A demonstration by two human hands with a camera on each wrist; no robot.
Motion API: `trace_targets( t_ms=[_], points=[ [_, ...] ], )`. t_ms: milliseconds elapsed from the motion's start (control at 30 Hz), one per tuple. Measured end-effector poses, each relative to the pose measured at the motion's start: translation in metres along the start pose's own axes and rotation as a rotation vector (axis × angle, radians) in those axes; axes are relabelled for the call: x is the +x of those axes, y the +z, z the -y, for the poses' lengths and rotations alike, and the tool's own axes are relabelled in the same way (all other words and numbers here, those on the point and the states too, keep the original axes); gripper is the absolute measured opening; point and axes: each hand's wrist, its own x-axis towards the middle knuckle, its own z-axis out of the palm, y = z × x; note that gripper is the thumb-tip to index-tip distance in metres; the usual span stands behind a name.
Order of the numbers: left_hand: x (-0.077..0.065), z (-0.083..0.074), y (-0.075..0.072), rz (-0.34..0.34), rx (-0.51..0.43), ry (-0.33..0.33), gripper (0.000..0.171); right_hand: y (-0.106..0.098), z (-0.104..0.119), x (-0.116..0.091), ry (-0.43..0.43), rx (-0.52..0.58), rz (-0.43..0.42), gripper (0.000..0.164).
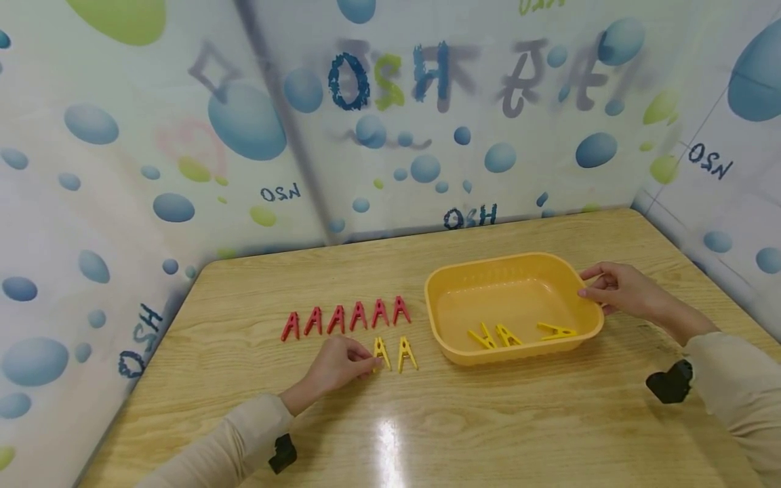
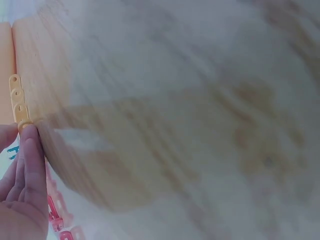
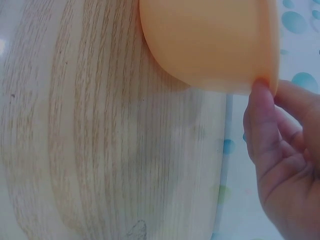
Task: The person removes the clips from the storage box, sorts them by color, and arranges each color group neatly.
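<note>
My left hand [image 1: 342, 364] pinches a yellow clothespin [image 1: 381, 351] between thumb and fingertips at the tabletop. Just to its right another yellow clothespin [image 1: 405, 354] stands on the table. In the left wrist view, yellow clothespins [image 2: 19, 100] line up beyond the fingertips, overlapping. Behind my left hand, several red clothespins [image 1: 339, 318] form a row. My right hand [image 1: 628, 293] grips the right rim of a yellow-orange plastic basin [image 1: 441, 332], thumb inside and fingers outside. Three yellow clothespins [image 1: 508, 335] lie inside the basin near its front wall.
The wooden table [image 1: 488, 420] runs back to a curtain [image 1: 403, 135] printed with blue and green drops. Similar printed sheeting hangs at left and right. Dark objects [image 1: 670, 381] [image 1: 283, 454] show under both sleeves.
</note>
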Motion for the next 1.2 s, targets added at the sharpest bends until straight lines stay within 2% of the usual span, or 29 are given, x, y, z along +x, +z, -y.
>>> trace_targets(
  t_ms=[200,333,433,533,600,700,833,1000,1100,1200],
  points=[
    [-0.001,0.0,-0.001,-0.003,0.024,0.004,0.019,0.0,-0.001,0.0,0.008,-0.004,0.002,0.052],
    [0.001,-0.003,-0.009,-0.021,0.055,0.024,0.02,0.0,0.0,-0.001,0.004,-0.008,-0.001,0.052],
    [0.008,-0.016,-0.02,-0.037,0.057,0.072,0.02,0.0,0.001,-0.001,-0.004,-0.01,-0.002,0.05],
    [0.018,-0.039,-0.029,-0.023,0.04,0.119,0.018,-0.001,0.001,-0.001,-0.008,-0.008,0.001,0.049],
    [0.024,-0.056,-0.032,0.009,0.032,0.167,0.016,-0.001,0.0,0.0,-0.006,-0.005,0.004,0.049],
    [0.035,-0.082,-0.03,0.059,0.072,0.272,0.012,-0.001,-0.001,0.0,-0.001,-0.002,0.007,0.05],
    [0.047,-0.111,-0.017,0.141,0.156,0.388,0.014,0.0,-0.003,0.0,0.003,-0.001,0.004,0.05],
    [0.065,-0.138,0.0,0.251,0.268,0.443,0.019,0.0,-0.004,0.0,-0.008,0.005,-0.001,0.051],
    [0.082,-0.151,0.01,0.325,0.335,0.51,0.019,-0.001,-0.004,0.001,-0.017,0.01,-0.001,0.05],
    [0.102,-0.167,0.022,0.405,0.364,0.607,0.02,-0.002,-0.003,0.0,-0.022,0.015,-0.001,0.048]
  ],
)
